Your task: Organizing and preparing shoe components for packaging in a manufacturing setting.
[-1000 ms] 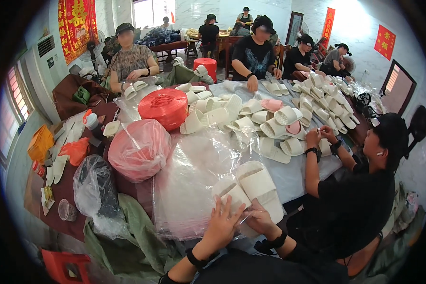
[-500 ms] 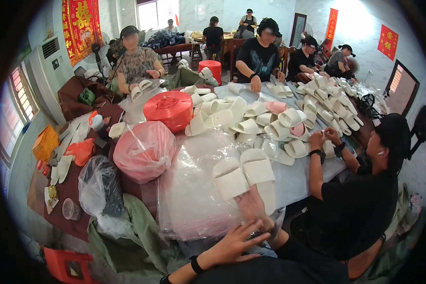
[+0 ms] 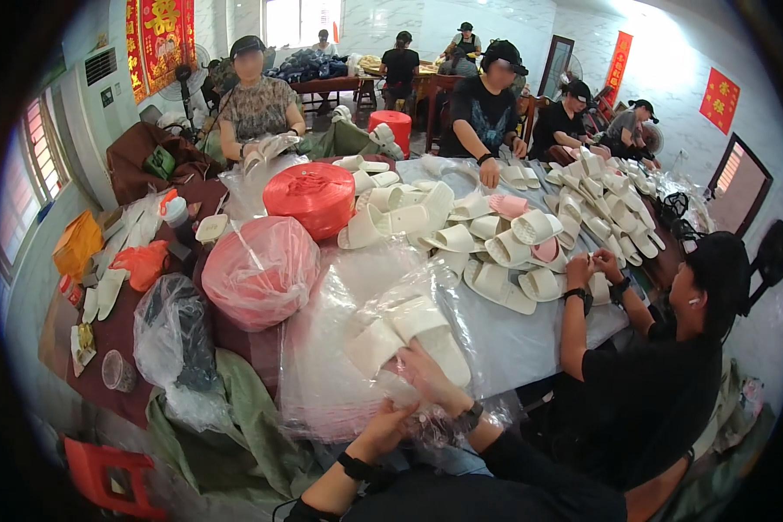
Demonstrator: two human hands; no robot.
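Note:
A pair of white slide slippers lies side by side in a clear plastic bag, toes pointing away from me. My right hand reaches into the bag and grips the slippers at their near ends, thumb and fingers round them. Close beside its wrist, my left hand closes on the near edge of the bag; plastic partly covers its fingertips. Under the bagged pair, a flat stack of clear bags rests on the table.
Left of the stack stand a bagged pink roll and a red roll of plastic ribbon. Many loose slippers heap up at the right. A co-worker sits close on my right; others work across the table. A red stool stands lower left.
The slippers have moved left and nearer, and the clear bag now encloses them. My left hand has gone from spread fingers to closing on the bag's edge.

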